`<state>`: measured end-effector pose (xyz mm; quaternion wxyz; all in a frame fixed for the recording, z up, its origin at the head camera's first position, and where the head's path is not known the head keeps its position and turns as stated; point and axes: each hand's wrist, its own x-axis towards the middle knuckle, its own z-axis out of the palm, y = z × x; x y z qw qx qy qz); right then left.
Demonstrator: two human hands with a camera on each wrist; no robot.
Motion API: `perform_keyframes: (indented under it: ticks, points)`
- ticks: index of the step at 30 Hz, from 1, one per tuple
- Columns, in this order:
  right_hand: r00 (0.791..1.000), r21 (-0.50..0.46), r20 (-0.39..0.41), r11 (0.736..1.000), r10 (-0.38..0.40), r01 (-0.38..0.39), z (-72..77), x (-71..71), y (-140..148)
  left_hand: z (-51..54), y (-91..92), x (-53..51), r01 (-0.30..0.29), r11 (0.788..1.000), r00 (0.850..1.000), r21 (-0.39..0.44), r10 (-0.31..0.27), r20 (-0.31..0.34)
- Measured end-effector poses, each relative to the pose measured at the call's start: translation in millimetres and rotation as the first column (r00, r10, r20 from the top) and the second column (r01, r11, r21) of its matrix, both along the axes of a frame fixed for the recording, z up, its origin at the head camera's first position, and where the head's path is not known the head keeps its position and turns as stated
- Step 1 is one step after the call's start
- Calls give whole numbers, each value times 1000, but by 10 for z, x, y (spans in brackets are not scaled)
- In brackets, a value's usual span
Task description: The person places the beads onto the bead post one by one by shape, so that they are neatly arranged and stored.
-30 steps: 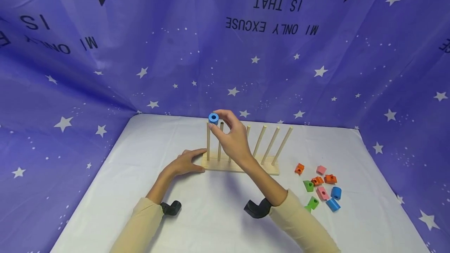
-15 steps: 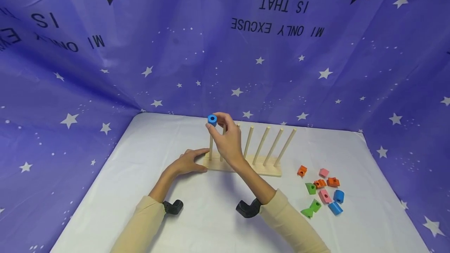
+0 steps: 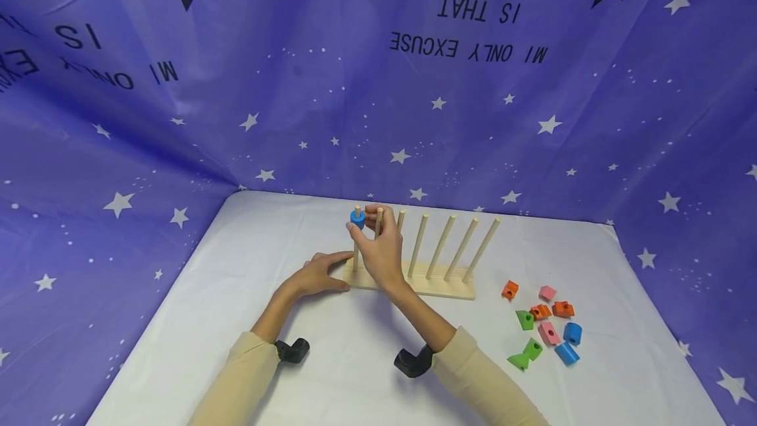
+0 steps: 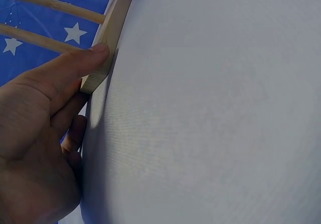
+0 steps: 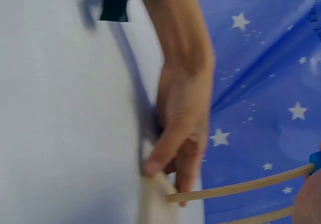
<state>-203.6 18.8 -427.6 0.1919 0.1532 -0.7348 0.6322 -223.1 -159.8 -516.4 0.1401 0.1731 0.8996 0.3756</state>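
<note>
A wooden peg stand (image 3: pixel 440 286), with several upright pegs along its base, stands on the white table. My right hand (image 3: pixel 383 252) pinches a blue block (image 3: pixel 357 219) with a hole, which sits around the leftmost peg just below its tip. My left hand (image 3: pixel 313 276) grips the left end of the base; the left wrist view shows its thumb (image 4: pixel 95 56) on the front edge and its other fingers at the end and behind. Only a bit of the blue block (image 5: pixel 316 159) and my right hand (image 5: pixel 308 199) enter the right wrist view.
Right of the stand lie loose holed blocks: orange blocks (image 3: pixel 563 309), pink blocks (image 3: pixel 549 333), green blocks (image 3: pixel 525 320) and blue blocks (image 3: pixel 572 333). A purple star-printed cloth (image 3: pixel 331 84) hangs behind and at both sides of the table.
My right hand has moved slightly left and down, bringing the blue block from above the leftmost peg onto it, so the tip now sticks out on top. The left hand stays at the base.
</note>
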Motion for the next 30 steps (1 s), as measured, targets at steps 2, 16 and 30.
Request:
perform_keyframes:
  ticks: [2,16,30]
  points:
    - [999,-7,35,1000,13,-13,-149,-4,8,-5,-1,0,9,1000,1000,3,-9,-7]
    - [945,69,326,996,38,-64,-935,46,40,-16,-23,-12,16,1000,999,19,-15,-32]
    - [825,132,526,938,208,-320,-627,302,597,4,14,-6,-21,1000,1000,14,20,23]
